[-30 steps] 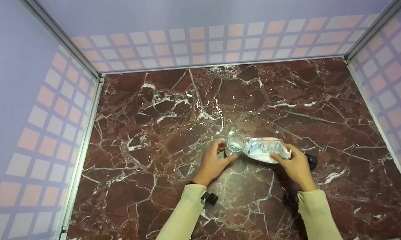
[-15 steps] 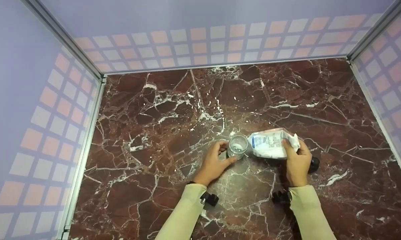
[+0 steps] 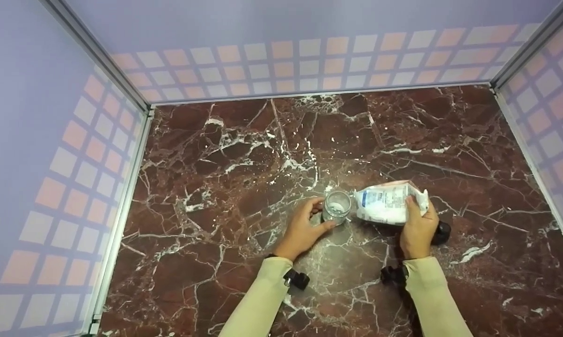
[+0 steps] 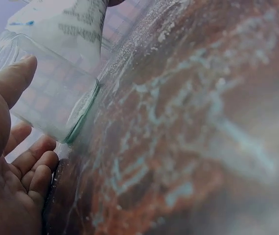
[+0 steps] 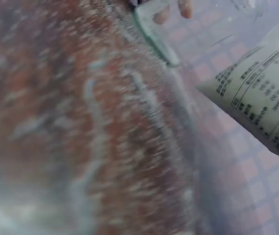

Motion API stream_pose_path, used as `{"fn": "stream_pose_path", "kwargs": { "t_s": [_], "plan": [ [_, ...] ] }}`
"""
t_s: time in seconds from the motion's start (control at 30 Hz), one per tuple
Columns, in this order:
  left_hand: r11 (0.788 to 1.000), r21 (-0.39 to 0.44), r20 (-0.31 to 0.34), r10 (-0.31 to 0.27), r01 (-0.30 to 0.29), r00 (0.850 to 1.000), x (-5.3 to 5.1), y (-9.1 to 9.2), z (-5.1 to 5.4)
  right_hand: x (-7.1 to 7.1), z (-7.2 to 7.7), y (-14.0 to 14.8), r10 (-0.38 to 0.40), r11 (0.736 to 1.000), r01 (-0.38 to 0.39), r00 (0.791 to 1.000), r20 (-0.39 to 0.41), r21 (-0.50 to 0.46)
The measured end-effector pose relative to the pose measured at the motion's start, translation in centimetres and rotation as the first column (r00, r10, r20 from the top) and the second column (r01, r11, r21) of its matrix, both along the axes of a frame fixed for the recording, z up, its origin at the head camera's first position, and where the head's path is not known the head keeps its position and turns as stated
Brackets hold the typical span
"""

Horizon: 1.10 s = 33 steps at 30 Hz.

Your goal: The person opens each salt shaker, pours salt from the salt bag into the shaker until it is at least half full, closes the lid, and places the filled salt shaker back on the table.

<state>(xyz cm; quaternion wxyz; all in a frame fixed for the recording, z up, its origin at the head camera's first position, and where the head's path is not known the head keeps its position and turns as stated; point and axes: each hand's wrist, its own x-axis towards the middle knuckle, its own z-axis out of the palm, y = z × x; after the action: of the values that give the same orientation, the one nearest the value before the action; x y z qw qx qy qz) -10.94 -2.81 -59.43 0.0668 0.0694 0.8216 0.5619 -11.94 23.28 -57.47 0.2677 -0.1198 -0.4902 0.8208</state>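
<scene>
With the left hand [image 3: 303, 230] curled round the glass jar [image 3: 338, 208] and the right hand [image 3: 419, 230] pinching the packet [image 3: 384, 205], I'd steady one and gently tilt the other

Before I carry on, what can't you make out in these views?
Head: the print on the packet, too small to read.
Head: what the white contents of the jar are, too small to tell.
Head: the black object, partly hidden by the right hand.
Right wrist: the packet's remainder, cut off by the right edge.
</scene>
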Motion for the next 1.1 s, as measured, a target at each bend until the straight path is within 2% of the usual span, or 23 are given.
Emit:
{"fn": "stream_pose_path", "kwargs": {
  "t_s": [0.13, 0.27, 0.33, 0.4, 0.53, 0.63, 0.73, 1.1],
  "plan": [
    [0.999, -0.032, 0.009, 0.007, -0.007, 1.0, 0.0, 0.0, 0.0, -0.2, 1.6, -0.1, -0.018, 0.996, 0.022, 0.999, -0.048, 0.083],
    [0.999, -0.044, 0.004, 0.007, -0.007, 1.0, 0.0, -0.1, -0.1, -0.3, 3.3, 0.1, 0.002, 0.968, -0.004, 1.0, 0.008, 0.252],
    [0.999, -0.044, 0.0, 0.006, -0.006, 1.0, -0.1, -0.1, -0.1, -0.4, 4.3, 0.1, 0.016, 0.937, -0.031, 0.999, 0.047, 0.347],
    [0.999, -0.046, -0.003, 0.006, -0.006, 1.0, -0.2, -0.1, 0.0, -0.4, 5.3, 0.1, 0.018, 0.896, -0.05, 0.997, 0.076, 0.442],
    [0.998, -0.064, -0.008, -0.007, 0.007, 1.0, -0.2, 0.0, 0.2, 0.1, 7.8, -0.5, 0.002, 0.819, -0.06, 0.995, 0.102, 0.571],
    [0.995, -0.097, -0.009, -0.021, 0.02, 1.0, -0.1, 0.0, 0.3, 0.5, 9.2, -0.8, -0.001, 0.791, -0.067, 0.994, 0.112, 0.608],
    [0.99, -0.137, -0.01, -0.033, 0.031, 0.999, 0.1, 0.0, 0.3, 0.6, 9.7, -1.0, -0.001, 0.773, -0.073, 0.993, 0.116, 0.63],
    [0.984, -0.174, -0.004, -0.031, 0.03, 1.0, 0.0, 0.2, 0.4, 0.4, 9.9, -1.4, 0.017, 0.742, -0.053, 0.998, 0.059, 0.669]
  ]
}}
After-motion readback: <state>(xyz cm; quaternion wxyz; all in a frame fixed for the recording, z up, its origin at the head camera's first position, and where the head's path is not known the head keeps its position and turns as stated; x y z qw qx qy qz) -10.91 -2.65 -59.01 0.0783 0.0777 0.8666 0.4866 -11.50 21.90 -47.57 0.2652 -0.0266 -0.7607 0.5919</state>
